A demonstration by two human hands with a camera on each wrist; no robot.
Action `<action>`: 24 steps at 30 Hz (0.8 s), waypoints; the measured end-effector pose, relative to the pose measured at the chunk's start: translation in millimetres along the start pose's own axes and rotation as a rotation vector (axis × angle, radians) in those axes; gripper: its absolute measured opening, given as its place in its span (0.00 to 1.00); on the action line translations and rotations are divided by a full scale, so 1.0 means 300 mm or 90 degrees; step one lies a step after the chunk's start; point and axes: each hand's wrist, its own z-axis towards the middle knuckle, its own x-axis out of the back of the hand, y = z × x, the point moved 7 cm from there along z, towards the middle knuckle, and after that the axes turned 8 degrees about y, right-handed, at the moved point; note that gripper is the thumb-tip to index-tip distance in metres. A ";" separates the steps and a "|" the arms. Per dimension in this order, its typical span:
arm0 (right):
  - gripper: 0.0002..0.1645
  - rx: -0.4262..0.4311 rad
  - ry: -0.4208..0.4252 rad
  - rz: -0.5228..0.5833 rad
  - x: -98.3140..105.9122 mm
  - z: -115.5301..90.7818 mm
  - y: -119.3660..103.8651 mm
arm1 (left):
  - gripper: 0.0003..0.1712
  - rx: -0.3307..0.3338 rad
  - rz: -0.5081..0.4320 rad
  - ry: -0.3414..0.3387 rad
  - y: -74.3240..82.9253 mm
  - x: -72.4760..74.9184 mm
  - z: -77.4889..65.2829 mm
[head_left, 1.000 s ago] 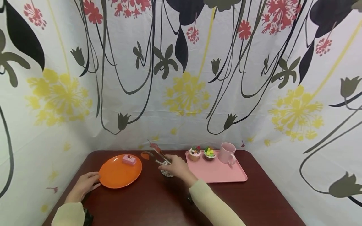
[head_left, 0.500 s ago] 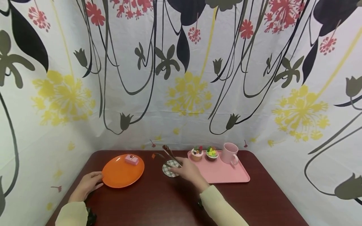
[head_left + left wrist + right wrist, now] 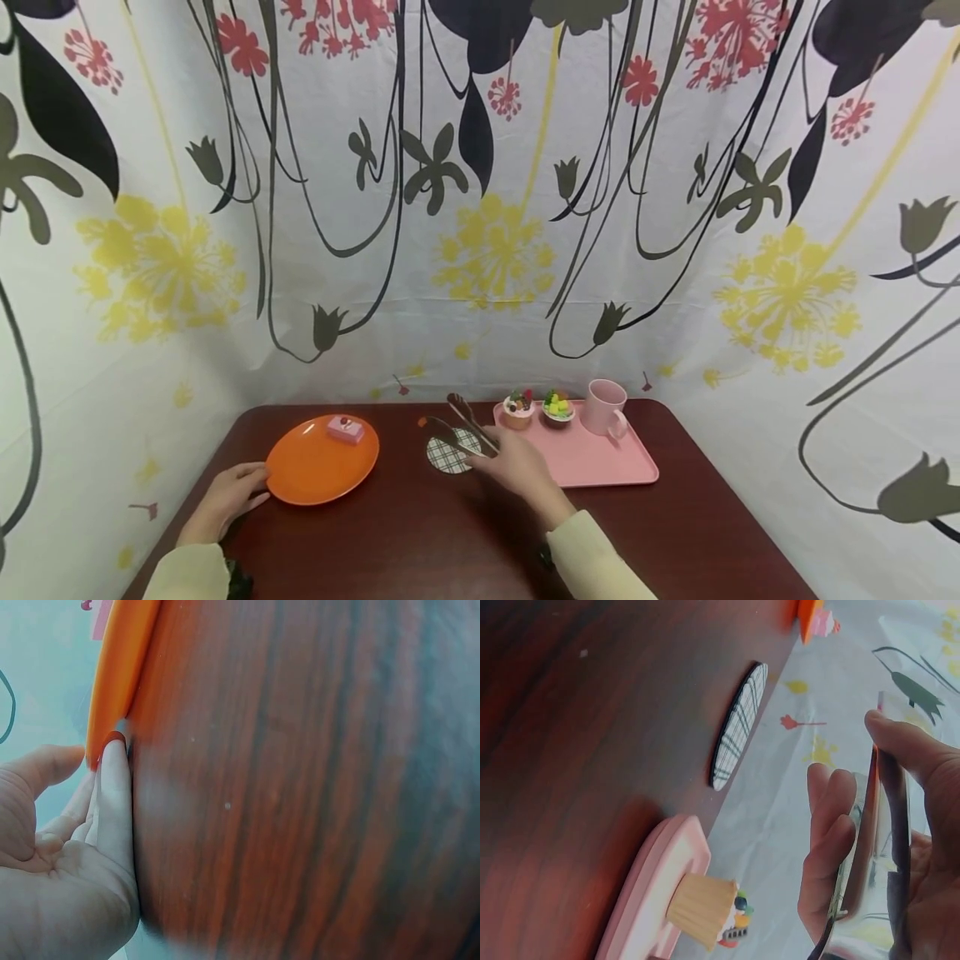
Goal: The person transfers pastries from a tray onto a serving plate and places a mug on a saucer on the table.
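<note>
At the left of the table, my left hand (image 3: 227, 498) pinches the near-left rim of an orange plate (image 3: 311, 467). In the left wrist view, digits of the left hand (image 3: 82, 855) lie on both sides of the plate's edge (image 3: 120, 667). A small pink cake piece (image 3: 346, 428) sits at the plate's back. My right hand (image 3: 517, 462) grips metal tongs (image 3: 468, 423), their tips apart and pointing to the back left. Nothing shows between those tips. A round plaid coaster (image 3: 447, 457) lies on the table below them in the head view.
On the right stands a pink tray (image 3: 600, 462) with a cupcake topped with fruit (image 3: 517, 408), a second cupcake with yellow-green topping (image 3: 557, 407) and a pink mug (image 3: 604, 407). A flower-printed curtain (image 3: 420, 350) hangs behind the dark wooden table (image 3: 375, 542).
My right hand has moved right with the tongs, away from over the coaster, which shows more now. The left hand stays at the plate. The head view shifts slightly.
</note>
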 end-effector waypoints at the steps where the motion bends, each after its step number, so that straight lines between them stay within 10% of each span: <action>1: 0.32 -0.004 0.002 0.002 0.005 -0.005 0.006 | 0.40 0.000 -0.003 0.002 0.001 0.000 -0.001; 24: 0.40 -0.103 0.002 -0.043 0.100 -0.087 0.138 | 0.42 0.067 -0.040 -0.037 -0.001 0.000 0.013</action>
